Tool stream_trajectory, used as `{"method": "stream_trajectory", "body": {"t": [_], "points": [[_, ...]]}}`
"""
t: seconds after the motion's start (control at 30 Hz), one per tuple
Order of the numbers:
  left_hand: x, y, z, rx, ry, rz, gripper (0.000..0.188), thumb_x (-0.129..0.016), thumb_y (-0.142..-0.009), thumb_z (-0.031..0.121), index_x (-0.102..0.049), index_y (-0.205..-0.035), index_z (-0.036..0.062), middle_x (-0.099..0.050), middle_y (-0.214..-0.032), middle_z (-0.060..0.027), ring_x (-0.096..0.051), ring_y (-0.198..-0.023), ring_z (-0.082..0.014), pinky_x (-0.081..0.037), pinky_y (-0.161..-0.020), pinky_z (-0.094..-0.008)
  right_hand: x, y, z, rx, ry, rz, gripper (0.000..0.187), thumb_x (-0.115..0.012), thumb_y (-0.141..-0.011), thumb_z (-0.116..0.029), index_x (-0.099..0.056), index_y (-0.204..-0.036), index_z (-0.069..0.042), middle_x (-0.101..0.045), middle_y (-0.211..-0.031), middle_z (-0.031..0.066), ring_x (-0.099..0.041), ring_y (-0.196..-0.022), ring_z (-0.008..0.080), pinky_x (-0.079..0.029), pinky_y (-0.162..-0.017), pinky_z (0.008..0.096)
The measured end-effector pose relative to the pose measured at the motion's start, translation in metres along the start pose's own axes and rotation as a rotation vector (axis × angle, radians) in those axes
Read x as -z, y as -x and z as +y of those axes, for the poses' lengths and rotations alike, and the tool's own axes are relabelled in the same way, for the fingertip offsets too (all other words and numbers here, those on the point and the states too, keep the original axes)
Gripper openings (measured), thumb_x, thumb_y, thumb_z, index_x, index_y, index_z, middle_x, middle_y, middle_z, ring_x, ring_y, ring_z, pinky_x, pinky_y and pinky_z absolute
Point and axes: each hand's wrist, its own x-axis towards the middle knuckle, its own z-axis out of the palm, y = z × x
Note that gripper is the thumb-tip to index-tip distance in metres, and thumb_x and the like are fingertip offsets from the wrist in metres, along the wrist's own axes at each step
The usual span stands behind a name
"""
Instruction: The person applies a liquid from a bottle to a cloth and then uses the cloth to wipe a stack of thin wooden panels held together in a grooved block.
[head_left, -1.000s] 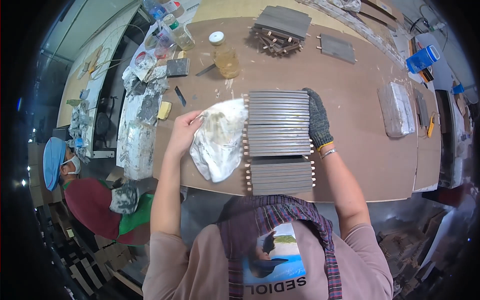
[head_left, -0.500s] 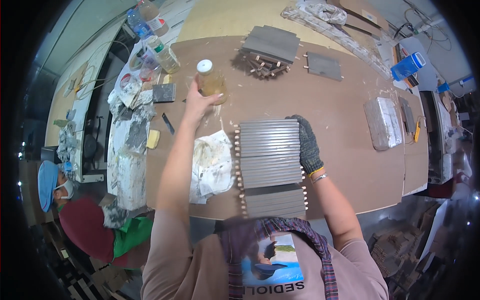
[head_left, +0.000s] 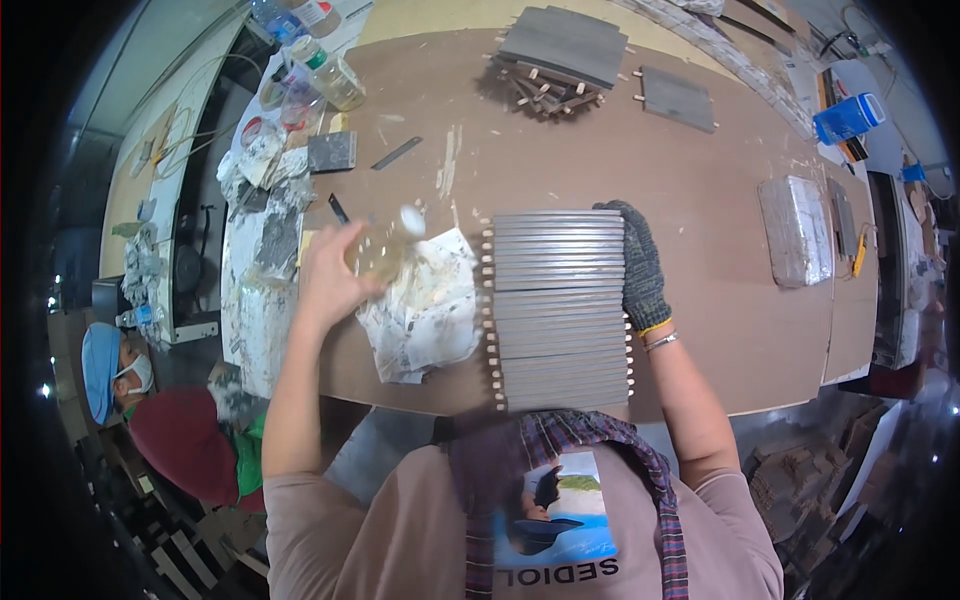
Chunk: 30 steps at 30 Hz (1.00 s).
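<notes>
My left hand is closed around a clear bottle of yellowish liquid with a white cap. The bottle is tilted, its cap pointing right, above or beside a stained white cloth; motion blurs it somewhat. Right of the cloth, a close-packed row of narrow grey slats lies in front of me, with light wooden pegs sticking out at both sides. My right hand, in a dark knitted glove, lies stretched along the row's right side, its fingertips bending at the far corner.
Pegged grey panels are piled at the back, a single panel beside them. A wrapped block and blue jug stand right. Bottles, a dark blade-like strip and smeared rags lie left. A masked person sits left.
My left hand has brought the bottle from the far side back toward me and left, tipping it over. My gloved hand stays against the slats. The view has shifted slightly.
</notes>
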Motion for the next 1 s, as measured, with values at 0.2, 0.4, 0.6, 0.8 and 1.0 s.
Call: {"method": "stream_trajectory", "body": {"t": [0.2,0.4,0.6,0.8,1.0], "points": [[-0.022,0.077,-0.023,0.093,-0.336,-0.147,0.067,-0.089,-0.051,0.02,-0.072,-0.115,0.0117,-0.064,-0.1,-0.0113,-0.059,-0.102,-0.0337,-0.046,-0.083,-0.0445,0.003,-0.004,-0.003,0.079,0.277,-0.053,0.036,-0.042,-0.107,-0.015,-0.055,-0.136,0.0,-0.058,-0.138,0.013,-0.054,-0.128,0.0262,-0.041,-0.113,0.0367],[-0.033,0.094,-0.024,0.106,-0.335,-0.053,0.059,-0.086,-0.056,0.021,-0.074,-0.113,0.0113,-0.063,-0.096,-0.0099,-0.059,-0.099,-0.0319,-0.043,-0.08,-0.0442,0.007,-0.005,0.001,0.107,0.406,-0.054,0.04,-0.057,-0.098,-0.019,-0.057,-0.135,-0.003,-0.055,-0.141,0.0144,-0.051,-0.133,0.0305,-0.038,-0.115,0.0391],[-0.028,0.101,-0.024,0.083,-0.45,0.006,0.054,-0.083,-0.061,0.018,-0.074,-0.113,0.0102,-0.063,-0.095,-0.0107,-0.06,-0.098,-0.0332,-0.046,-0.079,-0.0455,0.007,-0.003,0.004,0.114,0.449,-0.036,0.041,-0.058,-0.098,-0.018,-0.057,-0.137,-0.004,-0.054,-0.143,0.0138,-0.05,-0.134,0.0302,-0.038,-0.116,0.0384],[-0.027,0.103,-0.027,0.115,-0.481,0.083,0.033,-0.064,-0.076,0.009,-0.075,-0.107,0.0115,-0.062,-0.09,-0.0109,-0.06,-0.093,-0.032,-0.047,-0.075,-0.0476,0.008,-0.003,0.006,0.164,0.48,-0.045,0.044,-0.057,-0.096,-0.016,-0.055,-0.138,-0.003,-0.053,-0.145,0.0154,-0.049,-0.135,0.0318,-0.037,-0.117,0.0395],[-0.023,0.104,-0.02,0.066,-0.566,0.083,0.031,-0.063,-0.074,0.005,-0.074,-0.102,0.0121,-0.061,-0.09,-0.0104,-0.061,-0.093,-0.0313,-0.047,-0.073,-0.0476,0.01,-0.003,0.014,0.2,0.529,-0.061,0.047,-0.06,-0.095,-0.018,-0.054,-0.139,-0.003,-0.053,-0.144,0.016,-0.048,-0.135,0.0323,-0.037,-0.117,0.0399]]}}
